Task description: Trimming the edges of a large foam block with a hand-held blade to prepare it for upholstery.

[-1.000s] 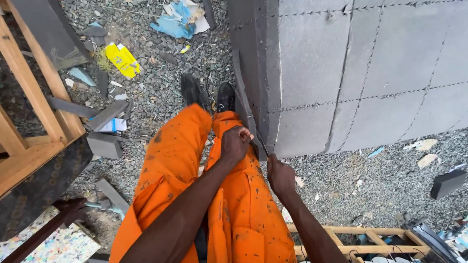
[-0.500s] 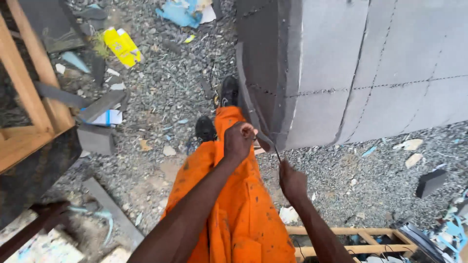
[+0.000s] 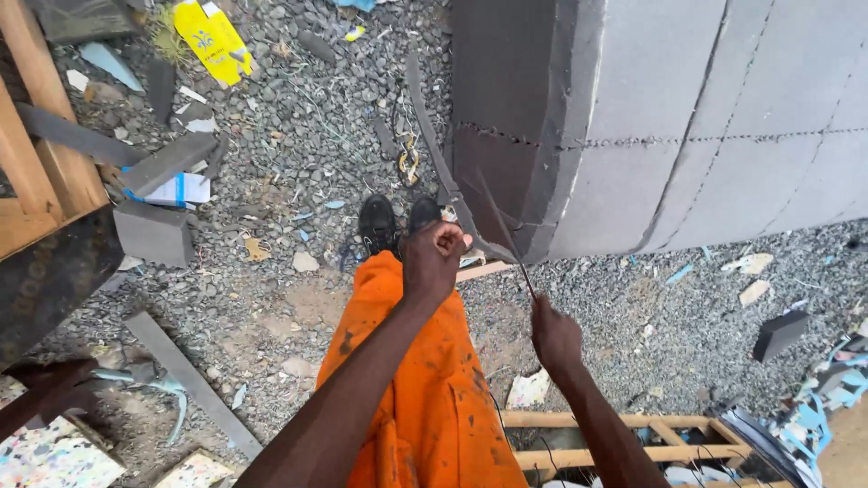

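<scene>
A big grey foam block (image 3: 687,126) is seen at 1 o'clock, stitched at its seams. A thin needle (image 3: 506,230) is gripped by the closed right hand (image 3: 556,336) below its corner, likely for sewing. The left hand (image 3: 434,258) is fisted; what it holds cannot be told.

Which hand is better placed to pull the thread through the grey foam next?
Probably the right hand: it pinches the dark thread running up to the grey foam block corner. The left hand is a closed fist nearby, seemingly off it.
</scene>
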